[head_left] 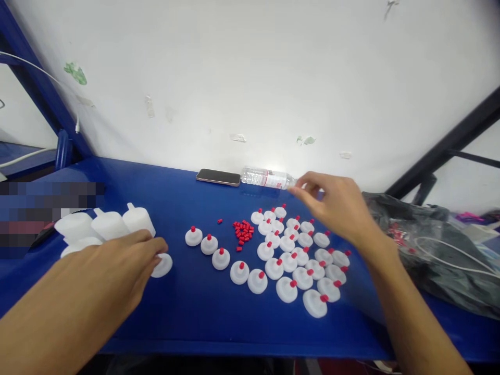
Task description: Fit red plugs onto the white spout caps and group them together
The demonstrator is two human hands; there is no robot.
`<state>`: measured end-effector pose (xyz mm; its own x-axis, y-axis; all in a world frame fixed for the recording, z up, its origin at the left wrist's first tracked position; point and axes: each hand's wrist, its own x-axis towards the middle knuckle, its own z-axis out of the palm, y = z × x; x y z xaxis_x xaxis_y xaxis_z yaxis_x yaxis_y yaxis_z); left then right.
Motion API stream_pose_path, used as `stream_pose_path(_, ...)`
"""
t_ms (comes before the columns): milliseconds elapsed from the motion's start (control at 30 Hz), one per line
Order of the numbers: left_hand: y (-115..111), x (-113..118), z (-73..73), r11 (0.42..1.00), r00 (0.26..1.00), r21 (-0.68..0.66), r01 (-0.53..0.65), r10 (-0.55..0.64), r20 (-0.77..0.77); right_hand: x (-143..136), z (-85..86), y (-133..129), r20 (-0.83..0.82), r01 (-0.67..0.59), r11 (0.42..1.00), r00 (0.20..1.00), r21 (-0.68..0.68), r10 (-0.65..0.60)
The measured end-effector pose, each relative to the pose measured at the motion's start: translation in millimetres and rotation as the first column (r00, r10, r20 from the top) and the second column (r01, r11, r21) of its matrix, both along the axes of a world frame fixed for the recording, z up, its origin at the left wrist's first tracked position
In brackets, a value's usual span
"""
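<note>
My left hand [136, 260] has its fingers closed on a white lid [162, 265] at the left of the blue table; the fingertips are partly hidden. Behind it stand several white bottles [107, 224] with spouts. A curved row of white lids with red caps [221, 259] lies in the middle, and many more capped lids [287, 289] are grouped to the right. Loose red caps [242, 232] form a small pile between them. Over the back of the right group hovers my right hand [312, 190], thumb and index finger close together; whether something small sits between them is unclear.
A phone [219, 177] and a clear plastic bottle [267, 177] lie along the wall at the back. Dark plastic bags [429, 250] with a white cable are at the right. Blue frame posts [42, 83] rise at the left.
</note>
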<state>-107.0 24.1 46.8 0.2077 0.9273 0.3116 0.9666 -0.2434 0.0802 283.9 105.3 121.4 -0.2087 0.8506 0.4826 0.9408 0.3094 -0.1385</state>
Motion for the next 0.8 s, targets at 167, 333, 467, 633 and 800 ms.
stream_pose_path(167, -4.8, 23.8, -3.7, 0.984, 0.980, -0.039, 0.173, -0.176, -0.089, -43.6, -24.6, -19.5, -0.081, -0.550, 0.827, 0.835, -0.115, 0.544)
stream_pose_path(333, -13.9, 24.5, -23.0, 0.979, 0.983, 0.153, 0.134, -0.112, -0.143, -64.9, -47.5, -25.1, 0.034, -0.641, 0.730, 0.746, -0.236, 0.666)
stream_pose_path(467, -8.7, 24.0, -29.1, 0.989, 0.986, 0.035, 0.141, -0.137, -0.099, -69.4, -53.3, -25.1, 0.183, -0.562, 0.771, 0.760, -0.300, 0.624)
stream_pose_path(633, -1.3, 28.4, -21.0, 0.983, 0.983, 0.082, 0.166, -0.158, -0.097, -71.7, -51.3, -24.7, 0.232, -0.517, 0.797, 0.772, -0.313, 0.592)
stream_pose_path(800, -9.1, 36.3, -18.4, 0.951, 0.984, 0.261, 0.164, -0.141, -0.104, -70.0, -44.7, -27.8, 0.138, -0.473, 0.825, 0.836, -0.310, 0.531)
